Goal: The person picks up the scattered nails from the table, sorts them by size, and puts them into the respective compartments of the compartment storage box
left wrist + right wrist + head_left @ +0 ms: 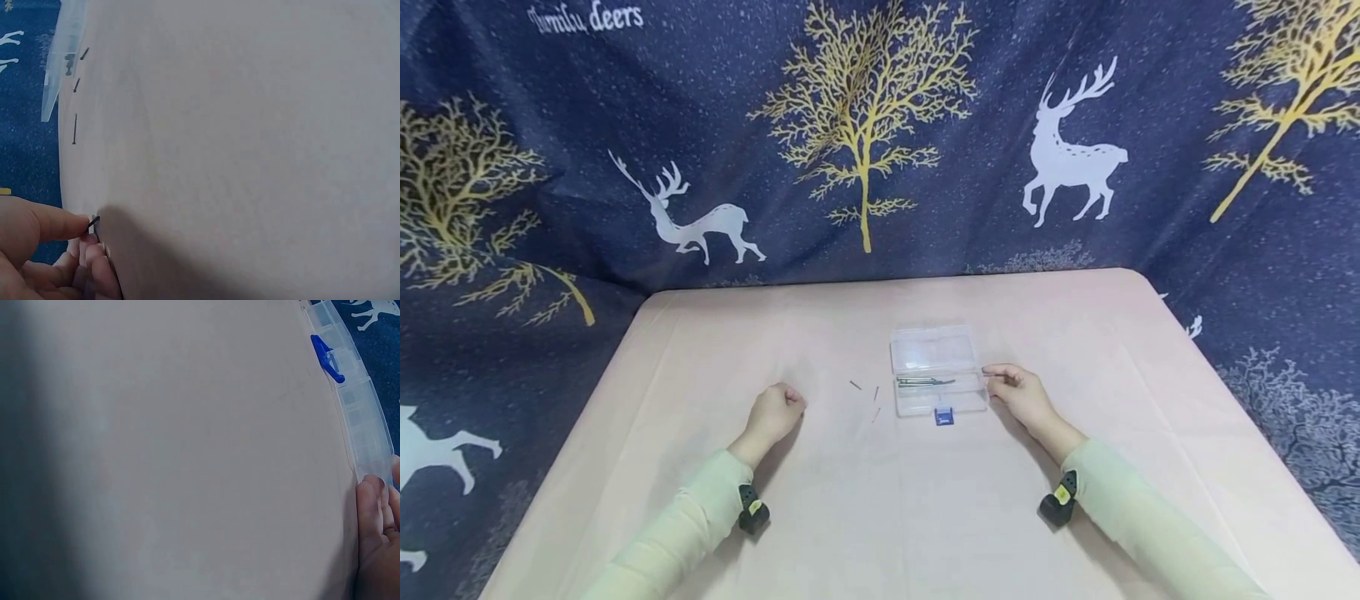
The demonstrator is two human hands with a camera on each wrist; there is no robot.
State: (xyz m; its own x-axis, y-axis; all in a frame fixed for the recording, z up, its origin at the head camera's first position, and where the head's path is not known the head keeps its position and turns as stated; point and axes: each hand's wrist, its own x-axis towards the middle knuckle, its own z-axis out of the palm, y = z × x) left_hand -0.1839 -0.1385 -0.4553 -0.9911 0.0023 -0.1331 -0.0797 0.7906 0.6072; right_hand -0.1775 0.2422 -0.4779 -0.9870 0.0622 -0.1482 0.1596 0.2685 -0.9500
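A clear plastic box (934,404) with a blue latch (943,416) lies with its lid (932,348) raised behind it. Several slim, dark greenish metal pieces (917,382) lie inside it. At its right end is my right hand (1021,398), holding that end between thumb and fingers; the right wrist view shows the fingers (370,500) against the box's end wall. My left hand (777,412), left of the box, pinches a small dark nail (94,220) between thumb and fingertip. Three loose nails, one nearest the left hand (75,128), lie between that hand and the box.
A pale pink cloth covers the table (835,500). Behind it hangs a dark blue curtain (940,225) printed with white deer and golden trees. Each wrist carries a small black camera, the left camera (753,510) and the right camera (1057,500).
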